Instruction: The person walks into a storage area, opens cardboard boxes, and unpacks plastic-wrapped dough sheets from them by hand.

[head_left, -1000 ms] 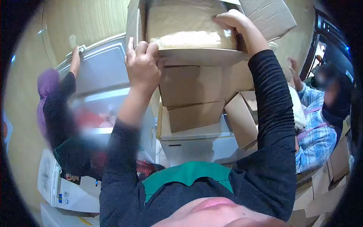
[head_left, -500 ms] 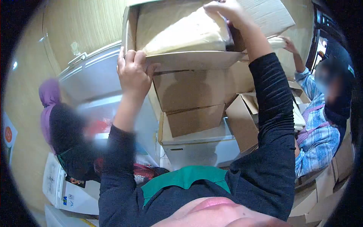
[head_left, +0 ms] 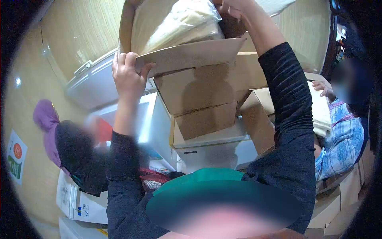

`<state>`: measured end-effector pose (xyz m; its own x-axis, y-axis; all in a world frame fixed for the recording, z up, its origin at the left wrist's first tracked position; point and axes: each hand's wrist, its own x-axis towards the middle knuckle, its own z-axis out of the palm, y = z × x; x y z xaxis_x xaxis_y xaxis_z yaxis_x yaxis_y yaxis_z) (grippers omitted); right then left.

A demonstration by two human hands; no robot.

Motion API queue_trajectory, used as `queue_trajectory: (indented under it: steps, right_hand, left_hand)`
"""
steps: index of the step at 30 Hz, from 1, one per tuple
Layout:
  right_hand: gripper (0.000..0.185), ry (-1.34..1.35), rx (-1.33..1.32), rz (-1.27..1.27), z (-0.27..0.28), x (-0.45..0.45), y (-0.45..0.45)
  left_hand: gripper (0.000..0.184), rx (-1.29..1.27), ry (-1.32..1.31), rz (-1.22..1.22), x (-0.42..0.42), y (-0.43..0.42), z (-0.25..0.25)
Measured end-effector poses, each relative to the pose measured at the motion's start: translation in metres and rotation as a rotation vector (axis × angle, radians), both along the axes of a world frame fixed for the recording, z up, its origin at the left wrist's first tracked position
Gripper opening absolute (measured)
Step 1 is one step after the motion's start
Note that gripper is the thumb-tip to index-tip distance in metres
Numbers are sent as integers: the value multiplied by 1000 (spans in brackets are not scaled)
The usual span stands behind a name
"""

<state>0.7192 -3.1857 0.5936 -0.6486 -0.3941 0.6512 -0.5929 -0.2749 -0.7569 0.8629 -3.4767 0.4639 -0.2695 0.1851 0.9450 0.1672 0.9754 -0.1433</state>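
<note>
An open cardboard box (head_left: 187,57) tilts at the top of the head view. Pale packs in clear plastic (head_left: 183,28) lie inside it, their wrapping crumpled. My left hand (head_left: 129,75) is closed on the box's near left edge, thumb along the front wall. At the box's right end, my right hand (head_left: 238,7) has curled fingers beside the packs and a dark gap. The top edge of the view cuts this hand off, and what it grips, if anything, is hidden.
More cardboard (head_left: 195,91) stands below the box, on a white chest (head_left: 219,157). Another open carton (head_left: 256,123) is at right. A co-worker at right has a hand (head_left: 324,89) by a pale stack (head_left: 318,111). A second person (head_left: 77,147) bends over a white freezer (head_left: 149,119) at left.
The box has shifted left and up, and its front edge slopes more. My right hand has moved up off the packs' top corner. The co-worker's hand at right has come down.
</note>
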Motion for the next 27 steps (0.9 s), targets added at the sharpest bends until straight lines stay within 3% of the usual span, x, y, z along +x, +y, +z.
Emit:
queue_trajectory:
  steps: [3,6,11,15,21,24,26,27]
  right_hand:
    - [54,104,-23,-70,-2,38,-8]
    - [48,212,-30,9,1,41,-11]
    - [41,263,-79,-178,3,42,-26]
    - [41,270,-91,-137,-1,30,-28]
    - [48,350,-50,-342,5,9,-37]
    - [45,225,-239,-361,2,-4,-47]
    - [34,104,-346,52,-2,-4,-49]
    - [34,106,-342,56,0,-11,-54]
  left_hand:
    - [42,-53,87,1,1,3,2]
    - [43,-69,101,-7,2,1,1]
    - [46,40,-28,-4,0,0,-1]
    - [47,44,-43,-10,-4,0,-3]
    - [47,37,-10,12,-12,0,-6]
    - [48,37,4,17,-14,2,-7]
    - [47,34,14,1,-13,2,-8]
    - [47,37,16,3,-12,2,-8]
